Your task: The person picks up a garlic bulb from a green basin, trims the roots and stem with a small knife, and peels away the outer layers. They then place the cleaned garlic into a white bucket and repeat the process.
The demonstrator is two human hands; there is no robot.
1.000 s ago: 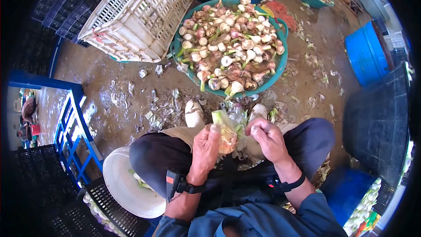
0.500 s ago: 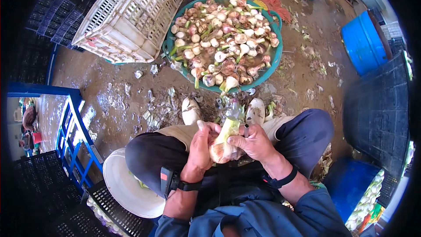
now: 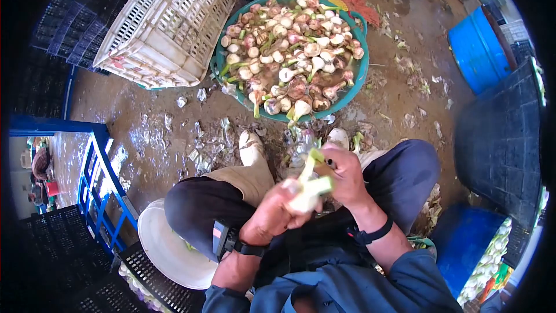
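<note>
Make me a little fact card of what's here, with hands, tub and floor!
left hand: holding a white garlic bulb with green stem, blurred
right hand: close beside it; grip unclear
ahead: round teal plastic tub of many loose garlic bulbs
left of tub: white slatted plastic crate
by left knee: white plastic bucket
floor: brown, wet, littered with pale scraps

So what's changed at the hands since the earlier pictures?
The garlic bulb in the left hand looks whiter, its stem swung from upward to rightward. The right hand has let go of the bulb; a blurred green strip shows beside it. The green tub and white bucket stayed put.
</note>
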